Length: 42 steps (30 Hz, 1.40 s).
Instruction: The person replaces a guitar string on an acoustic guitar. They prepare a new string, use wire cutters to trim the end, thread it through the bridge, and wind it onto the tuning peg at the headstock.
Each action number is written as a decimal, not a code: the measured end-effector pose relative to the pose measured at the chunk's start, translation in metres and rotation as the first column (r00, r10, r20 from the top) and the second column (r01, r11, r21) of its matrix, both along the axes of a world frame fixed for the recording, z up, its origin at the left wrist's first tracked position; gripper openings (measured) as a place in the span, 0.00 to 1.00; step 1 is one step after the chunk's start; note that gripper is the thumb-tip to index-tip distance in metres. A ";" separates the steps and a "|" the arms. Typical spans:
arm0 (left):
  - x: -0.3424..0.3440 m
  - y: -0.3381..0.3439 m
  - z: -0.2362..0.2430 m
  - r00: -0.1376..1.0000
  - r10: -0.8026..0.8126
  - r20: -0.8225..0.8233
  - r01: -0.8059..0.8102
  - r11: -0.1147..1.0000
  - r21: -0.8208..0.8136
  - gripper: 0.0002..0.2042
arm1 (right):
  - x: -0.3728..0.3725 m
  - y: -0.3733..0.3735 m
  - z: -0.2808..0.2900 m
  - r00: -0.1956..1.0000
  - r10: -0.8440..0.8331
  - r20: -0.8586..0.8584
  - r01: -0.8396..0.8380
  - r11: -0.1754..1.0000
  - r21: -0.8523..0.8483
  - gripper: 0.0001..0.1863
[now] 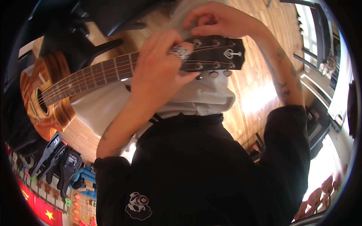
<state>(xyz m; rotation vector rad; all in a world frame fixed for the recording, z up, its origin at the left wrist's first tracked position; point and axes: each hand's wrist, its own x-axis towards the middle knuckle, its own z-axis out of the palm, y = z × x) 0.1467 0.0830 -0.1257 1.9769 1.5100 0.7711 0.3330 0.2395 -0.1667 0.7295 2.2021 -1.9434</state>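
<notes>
An acoustic guitar with a striped brown wooden body [56,109] lies across my lap, its dark neck [100,72] running up to the right. My left hand [158,67], with a large silver ring [180,53], is closed over the neck beside the headstock and hides part of the strings. Its thumb reaches toward the near tuning pegs [214,74]. Just beyond the black headstock [233,52], my right hand [215,22] has curled fingers with thumb and fingertips close together. What they hold, if anything, cannot be made out.
Light-coloured trousers [203,98] lie under the neck. Black chairs [113,15] stand at the far left on a wooden floor [260,98]. Black instrument bags [69,165] and several small hanging guitars [47,188] are at lower left. Black stands [318,128] line the right side.
</notes>
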 end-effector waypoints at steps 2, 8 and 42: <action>-0.001 0.001 0.000 1.000 0.004 -0.006 -0.004 1.000 0.002 0.23 | 0.003 -0.001 0.005 0.999 -0.011 -0.038 0.009 0.998 -0.056 0.11; 0.002 0.003 0.003 1.000 0.008 -0.024 -0.007 1.000 0.015 0.23 | -0.001 -0.006 0.004 0.997 -0.050 0.055 0.048 0.998 0.037 0.13; -0.002 0.003 0.002 0.999 -0.006 -0.031 0.009 0.997 0.076 0.23 | 0.008 0.012 0.004 0.995 0.096 0.007 -0.093 0.976 -0.195 0.15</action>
